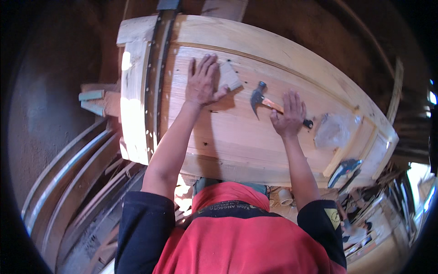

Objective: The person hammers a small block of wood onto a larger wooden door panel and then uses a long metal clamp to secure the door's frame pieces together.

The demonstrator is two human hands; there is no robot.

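Observation:
Under both arms lies a framed wooden door panel (246, 137), pale wood with raised edge mouldings. My left hand (202, 83) is on its left part, fingers stretched out and open. A small pale wood block (229, 76) sits right beside that hand, close to the thumb; whether they touch I cannot tell. A claw hammer (258, 95) rests on the panel with its dark head to the left. My right hand (290, 114) lies across its handle, fingers extended rather than wrapped round, and covers part of it. Several small dark spots mark the panel.
A long metal bar clamp (157, 73) crosses the panel's left end. Toward the right are a clear plastic bag (332, 131) and a blue-and-black tool (344, 172) at the near edge. Curved boards (73, 169) stand at lower left; timber scraps and a cup-like container (285, 197) lie below.

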